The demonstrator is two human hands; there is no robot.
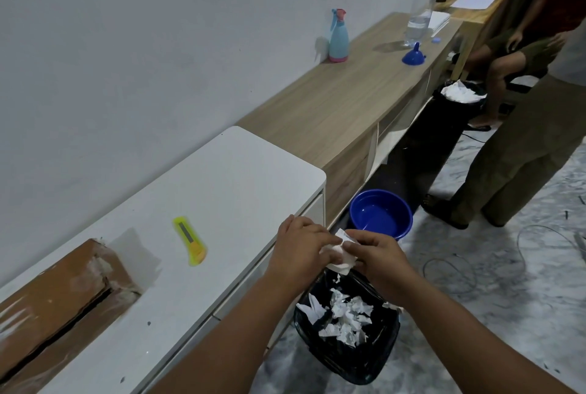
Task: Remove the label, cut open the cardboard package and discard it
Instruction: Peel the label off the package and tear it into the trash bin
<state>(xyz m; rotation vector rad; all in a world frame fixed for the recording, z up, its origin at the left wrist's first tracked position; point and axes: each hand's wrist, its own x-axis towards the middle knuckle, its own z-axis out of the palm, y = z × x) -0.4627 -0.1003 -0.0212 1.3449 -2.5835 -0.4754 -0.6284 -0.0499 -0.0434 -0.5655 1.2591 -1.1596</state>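
Both of my hands hold a crumpled white label (pixel 341 259) over a black-lined trash bin (pixel 374 358) on the floor. My left hand (pixel 301 247) grips its left side, my right hand (pixel 372 254) pinches its right side. Several crumpled white paper scraps (pixel 345 317) lie inside the bin. The brown cardboard package (pixel 54 301), with tape remains and a slit along its top, lies at the left on the white cabinet top (pixel 228 184). A yellow utility knife (pixel 190 240) rests on the cabinet to the right of the package.
A blue basin (pixel 380 213) stands on the floor beyond the bin. A wooden counter (pixel 342 102) carries a spray bottle (pixel 338 37), a blue funnel (pixel 413 54) and a clear bottle (pixel 425 0). A second full bin (pixel 459 102) and other people (pixel 520 146) are at right. Cables (pixel 459 270) lie on the floor.
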